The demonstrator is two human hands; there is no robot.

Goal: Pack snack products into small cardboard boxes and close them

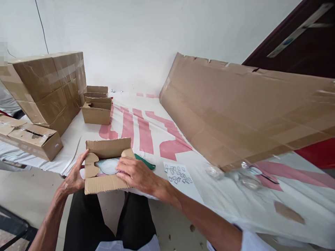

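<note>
An open cardboard box (pixel 106 185) sits at the table's front edge, its flaps spread. Inside lies a pale round disc (pixel 108 166) over something coloured, partly covered by a side flap and my fingers. My left hand (pixel 72 176) grips the box's left side, thumb below and fingers up along the wall. Over the right side bends my right hand (pixel 138 174), its fingers closed around the edge and reaching inside to the disc's rim; whether they touch the disc I cannot tell. Something green (pixel 145 162) pokes out behind the box.
Small open cartons (pixel 96 115) stand behind, beside stacked taped cartons (pixel 49 90) and a long carton (pixel 31 136) at left. A white sheet of paper (pixel 193 191) with small clips or outlines lies right. A large cardboard panel (pixel 235 111) leans there, near clear plastic bags (pixel 248 181).
</note>
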